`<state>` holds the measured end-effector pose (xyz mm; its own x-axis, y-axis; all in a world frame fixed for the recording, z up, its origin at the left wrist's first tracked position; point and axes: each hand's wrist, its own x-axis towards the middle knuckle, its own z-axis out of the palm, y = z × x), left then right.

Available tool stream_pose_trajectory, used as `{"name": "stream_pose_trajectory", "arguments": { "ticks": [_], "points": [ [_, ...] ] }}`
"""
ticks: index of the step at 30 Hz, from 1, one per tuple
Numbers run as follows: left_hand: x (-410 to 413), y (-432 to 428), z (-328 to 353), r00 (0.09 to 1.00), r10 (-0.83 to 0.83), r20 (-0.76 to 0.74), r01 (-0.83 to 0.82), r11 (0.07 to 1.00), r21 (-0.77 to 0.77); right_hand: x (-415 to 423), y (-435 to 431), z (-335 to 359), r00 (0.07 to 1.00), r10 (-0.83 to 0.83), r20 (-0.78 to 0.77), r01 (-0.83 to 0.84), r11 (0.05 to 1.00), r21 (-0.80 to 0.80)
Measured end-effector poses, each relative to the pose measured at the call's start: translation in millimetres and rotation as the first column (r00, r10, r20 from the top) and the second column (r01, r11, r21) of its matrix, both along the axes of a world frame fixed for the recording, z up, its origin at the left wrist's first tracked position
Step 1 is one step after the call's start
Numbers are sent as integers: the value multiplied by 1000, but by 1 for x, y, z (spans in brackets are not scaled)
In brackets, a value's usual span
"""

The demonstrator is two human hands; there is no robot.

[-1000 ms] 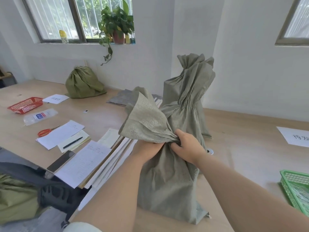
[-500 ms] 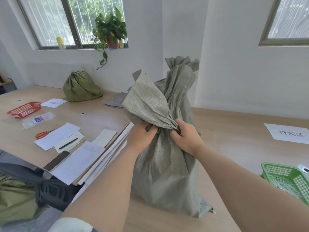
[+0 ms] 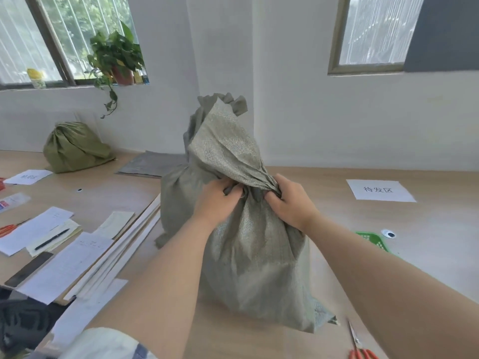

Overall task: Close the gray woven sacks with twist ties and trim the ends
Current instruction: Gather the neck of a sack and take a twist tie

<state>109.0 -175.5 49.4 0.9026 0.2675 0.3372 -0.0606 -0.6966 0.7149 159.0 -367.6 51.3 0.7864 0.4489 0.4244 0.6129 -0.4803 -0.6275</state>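
Observation:
A full gray woven sack [image 3: 254, 265] stands upright on the wooden table in front of me. Its top is gathered into a neck, and the loose mouth fans upward above it. My left hand [image 3: 216, 200] grips the neck from the left. My right hand [image 3: 290, 203] grips it from the right. Close behind stands a second gray sack [image 3: 178, 198], its bunched top showing over the first. Red-handled scissors [image 3: 359, 348] lie at the near right by the sack's corner. No twist tie is visible.
A green tied sack [image 3: 74, 149] sits at the back left by the wall, flat gray sacks [image 3: 153, 164] beside it. Papers, a pen [image 3: 51, 239], a phone and more red scissors [image 3: 10, 229] lie at left. A green basket [image 3: 373, 239], a tape roll [image 3: 388, 233] and a paper label [image 3: 379, 190] are at right.
The sack's mouth has swung from leaning left to standing upright, and both hands now clasp the neck from opposite sides. My view has shifted right and closer.

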Motion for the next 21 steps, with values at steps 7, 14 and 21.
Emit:
{"name": "stream_pose_trajectory", "arguments": {
  "ticks": [7, 14, 21],
  "points": [
    [18, -80, -11, 999, -42, 30, 42, 999, -22, 17, -84, -14, 995, -96, 21, 96, 995, 17],
    [35, -119, -19, 997, -42, 66, 44, 999, -28, 35, -126, -32, 991, -129, -23, 130, 991, 30],
    [59, -116, -40, 992, -47, -121, 33, 993, -117, 46, -128, -52, 980, -157, -121, 161, 987, 24]
  ]
}}
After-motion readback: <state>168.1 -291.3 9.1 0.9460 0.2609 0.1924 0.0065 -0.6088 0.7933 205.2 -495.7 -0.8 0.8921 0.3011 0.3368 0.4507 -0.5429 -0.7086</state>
